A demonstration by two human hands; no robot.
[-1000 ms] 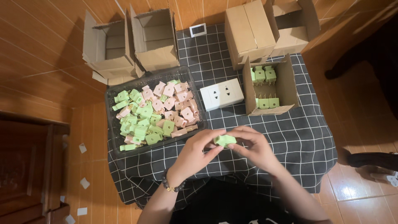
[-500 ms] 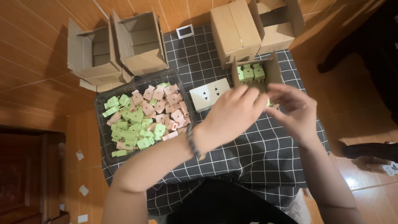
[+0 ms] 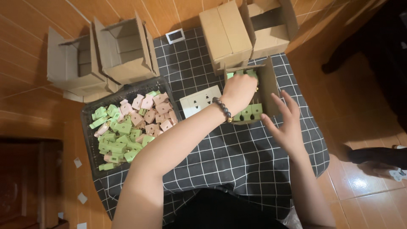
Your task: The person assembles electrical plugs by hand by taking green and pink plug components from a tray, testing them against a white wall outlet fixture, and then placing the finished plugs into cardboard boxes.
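Over on the far left you've got two open empty cardboard boxes [image 3: 101,55] tipped on their sides on the wooden floor, right at the edge of the checkered cloth [image 3: 237,157] that covers your surface. Next comes the dark plastic tray [image 3: 87,127], loaded with small green pieces [image 3: 116,140] on its left half and pink pieces [image 3: 148,112] on its right. Just beside the tray lies a white socket plate [image 3: 199,101], flat on the cloth.

Your left hand [image 3: 238,92] crosses over all of that and sits inside the small open carton [image 3: 268,85], fingers curled down among the green pieces [image 3: 250,111] already stacked in there. Can't tell if it's actually pinching one, the knuckles hide it. There's a bead bracelet [image 3: 224,109] on that wrist.

Your right hand [image 3: 286,123] is spread open, fingers apart, touching or nearly touching the carton's right wall and holding nothing. Behind the carton stand two more cardboard boxes [image 3: 246,29], one closed, one open.
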